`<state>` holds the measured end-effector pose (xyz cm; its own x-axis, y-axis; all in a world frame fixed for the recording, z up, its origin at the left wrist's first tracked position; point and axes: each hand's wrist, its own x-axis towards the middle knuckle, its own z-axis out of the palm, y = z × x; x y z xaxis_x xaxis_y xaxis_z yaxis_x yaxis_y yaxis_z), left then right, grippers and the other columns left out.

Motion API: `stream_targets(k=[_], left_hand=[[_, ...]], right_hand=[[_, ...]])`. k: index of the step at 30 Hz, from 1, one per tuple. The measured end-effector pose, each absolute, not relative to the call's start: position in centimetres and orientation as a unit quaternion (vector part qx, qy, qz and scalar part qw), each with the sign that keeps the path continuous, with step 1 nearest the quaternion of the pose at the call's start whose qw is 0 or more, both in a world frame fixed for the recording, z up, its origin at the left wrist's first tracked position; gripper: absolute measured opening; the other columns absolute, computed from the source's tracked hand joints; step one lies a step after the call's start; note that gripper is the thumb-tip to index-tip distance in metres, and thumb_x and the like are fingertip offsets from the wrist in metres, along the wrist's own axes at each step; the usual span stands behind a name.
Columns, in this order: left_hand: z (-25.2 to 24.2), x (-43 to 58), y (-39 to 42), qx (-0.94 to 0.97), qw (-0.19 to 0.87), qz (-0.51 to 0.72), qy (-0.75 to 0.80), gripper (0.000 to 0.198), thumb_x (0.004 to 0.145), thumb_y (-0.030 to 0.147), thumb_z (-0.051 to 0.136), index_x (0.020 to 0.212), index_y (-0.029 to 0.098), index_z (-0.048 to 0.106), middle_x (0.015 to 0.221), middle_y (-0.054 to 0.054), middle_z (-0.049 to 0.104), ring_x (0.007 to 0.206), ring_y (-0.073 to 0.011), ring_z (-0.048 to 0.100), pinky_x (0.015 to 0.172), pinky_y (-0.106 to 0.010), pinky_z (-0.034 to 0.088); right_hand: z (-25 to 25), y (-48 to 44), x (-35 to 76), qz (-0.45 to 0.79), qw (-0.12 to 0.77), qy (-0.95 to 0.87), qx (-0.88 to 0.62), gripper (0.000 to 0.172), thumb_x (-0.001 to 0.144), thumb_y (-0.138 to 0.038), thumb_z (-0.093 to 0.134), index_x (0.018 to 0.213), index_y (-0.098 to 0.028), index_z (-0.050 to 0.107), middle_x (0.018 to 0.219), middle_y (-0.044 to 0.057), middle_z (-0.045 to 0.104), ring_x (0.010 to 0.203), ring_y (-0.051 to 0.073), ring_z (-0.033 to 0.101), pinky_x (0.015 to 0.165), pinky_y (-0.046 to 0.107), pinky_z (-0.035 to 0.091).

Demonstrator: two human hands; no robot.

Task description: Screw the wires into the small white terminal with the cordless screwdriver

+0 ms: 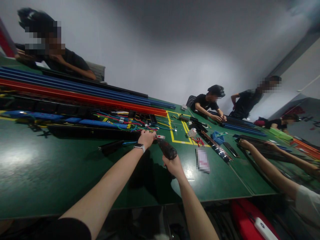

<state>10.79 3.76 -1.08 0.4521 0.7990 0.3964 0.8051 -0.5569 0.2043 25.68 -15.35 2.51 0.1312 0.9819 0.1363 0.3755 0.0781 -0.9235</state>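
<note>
My right hand is wrapped around a dark cordless drill, whose front end points at my left fingertips. My left hand, with a watch on its wrist, has its fingers closed at the right end of a long black housing. Just beyond those fingertips is a small white piece with a red mark; whether the fingers grip it or the housing's end, I cannot tell. Loose coloured wires and blue socket strips lie directly behind the housing.
Red and blue rails run along the back of the green table. To the right are red-handled pliers, a blue bin and a paper pad. A co-worker's arms reach in from the right; other people sit opposite.
</note>
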Motion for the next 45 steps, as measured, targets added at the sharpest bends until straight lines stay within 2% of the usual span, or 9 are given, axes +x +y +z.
stream_targets(k=[11,23,45], left_hand=[[-1.30,10.78,3.86,-0.853,0.012,-0.239,-0.464,0.028,0.094,0.037,0.052,0.116,0.024,0.064,0.094,-0.014,0.074,0.107,-0.0332,0.059,0.099,-0.051,0.027],[-1.28,10.92,3.72,-0.850,0.022,-0.234,-0.471,0.027,0.094,0.042,0.053,0.110,0.024,0.065,0.094,-0.013,0.074,0.105,-0.0327,0.060,0.098,-0.050,0.028],[-1.27,10.79,3.77,-0.852,0.008,-0.238,-0.467,0.027,0.095,0.037,0.050,0.115,0.025,0.065,0.093,-0.013,0.074,0.107,-0.0322,0.060,0.100,-0.051,0.026]], right_hand=[[2.14,-15.14,25.92,0.323,0.460,-0.574,-0.596,0.013,0.080,-0.030,0.061,0.089,-0.021,0.059,0.062,-0.003,0.060,0.054,0.015,0.057,0.053,0.026,0.046],[2.46,-15.25,25.77,0.321,0.463,-0.581,-0.588,0.011,0.080,-0.027,0.060,0.088,-0.020,0.059,0.065,-0.003,0.056,0.054,0.013,0.054,0.052,0.024,0.045],[2.38,-15.32,25.82,0.325,0.460,-0.580,-0.588,0.010,0.080,-0.029,0.060,0.087,-0.021,0.058,0.063,-0.004,0.057,0.055,0.014,0.056,0.055,0.025,0.047]])
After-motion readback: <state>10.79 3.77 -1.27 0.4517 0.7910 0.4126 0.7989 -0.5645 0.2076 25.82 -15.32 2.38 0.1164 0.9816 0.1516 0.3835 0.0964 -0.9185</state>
